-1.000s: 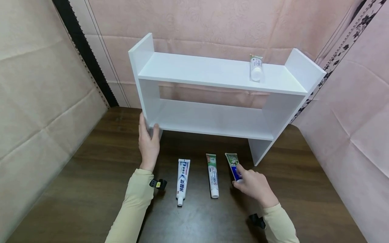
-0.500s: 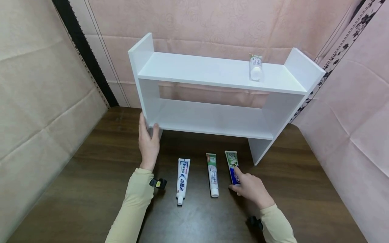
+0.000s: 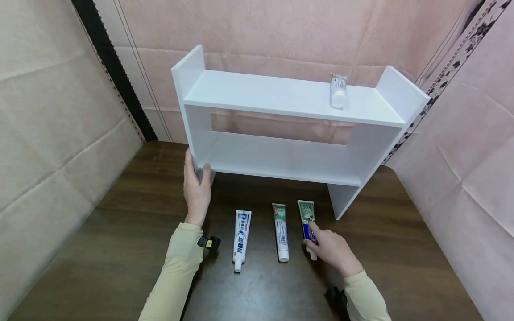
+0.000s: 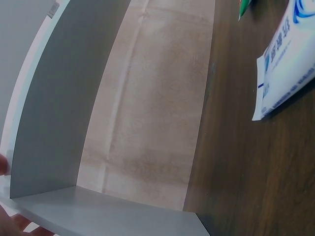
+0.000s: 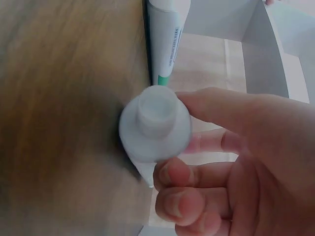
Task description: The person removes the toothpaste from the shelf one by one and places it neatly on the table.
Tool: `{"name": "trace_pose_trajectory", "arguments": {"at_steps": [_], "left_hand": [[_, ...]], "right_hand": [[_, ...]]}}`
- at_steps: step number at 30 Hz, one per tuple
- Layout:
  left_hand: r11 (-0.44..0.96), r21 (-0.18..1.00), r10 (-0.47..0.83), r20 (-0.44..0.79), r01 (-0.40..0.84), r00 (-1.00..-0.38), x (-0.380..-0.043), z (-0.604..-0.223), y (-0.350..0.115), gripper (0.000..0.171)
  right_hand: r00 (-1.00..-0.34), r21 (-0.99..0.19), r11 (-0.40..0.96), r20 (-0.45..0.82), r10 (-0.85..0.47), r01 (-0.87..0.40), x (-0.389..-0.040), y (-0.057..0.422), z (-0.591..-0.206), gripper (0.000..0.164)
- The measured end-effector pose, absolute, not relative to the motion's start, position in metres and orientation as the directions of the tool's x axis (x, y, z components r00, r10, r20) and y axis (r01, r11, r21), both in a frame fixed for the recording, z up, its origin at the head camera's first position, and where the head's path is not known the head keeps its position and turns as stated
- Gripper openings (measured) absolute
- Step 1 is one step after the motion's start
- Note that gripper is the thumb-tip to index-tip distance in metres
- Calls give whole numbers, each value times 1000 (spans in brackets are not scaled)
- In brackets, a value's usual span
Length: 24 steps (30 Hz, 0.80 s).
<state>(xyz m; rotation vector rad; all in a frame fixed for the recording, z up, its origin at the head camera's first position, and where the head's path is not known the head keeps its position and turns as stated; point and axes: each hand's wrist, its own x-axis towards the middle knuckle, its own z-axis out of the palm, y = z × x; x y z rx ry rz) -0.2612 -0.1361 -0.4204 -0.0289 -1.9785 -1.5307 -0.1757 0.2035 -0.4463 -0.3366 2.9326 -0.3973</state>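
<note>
My left hand [image 3: 196,194] grips the left side panel of a white two-tier shelf [image 3: 281,156], thumb on the inner side and fingers outside. In the left wrist view, fingertips show at the panel's edge. My right hand [image 3: 333,247] holds a green-and-blue toothpaste tube [image 3: 307,214] by its cap half, the tube lying along the table with its cap toward me. Its white cap [image 5: 157,110] faces the right wrist camera, with thumb and fingers at opposite sides. Left of it lie a green-and-white toothpaste tube [image 3: 281,232] and a blue-and-white toothpaste tube [image 3: 241,238].
Another white toothpaste tube [image 3: 338,91] rests on the shelf's upper board, right of its middle. The shelf stands on a dark wooden table [image 3: 120,249]. Pale cloth walls [image 3: 281,31] enclose the back and both sides.
My right hand has shifted slightly left, and the green-and-blue tube has turned a little straighter, its cap end now showing below the fingers. My left hand keeps its grip on the shelf.
</note>
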Motion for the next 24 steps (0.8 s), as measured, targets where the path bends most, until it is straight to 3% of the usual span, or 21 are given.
{"name": "trace_pose_trajectory", "arguments": {"at_steps": [7,12,20,24], "left_hand": [[322,870,-353,476,373,-806,-260,-419,-136,59],[321,874,-349,467,364,-812,-258,-419,-135,59],[321,876,-352,462,359,-814,-257,-418,-135,59],[322,877,-355,460,356,-814,-258,-417,-136,59]], "right_hand": [[-947,-250,937,-143,-286,-245,-182,205,-430,25],[-942,-221,927,-71,-327,-304,-186,204,-413,26],[-903,-203,896,269,-336,-394,-190,201,-362,15],[-831,-219,888,494,-256,-403,-190,198,-329,18]]}}
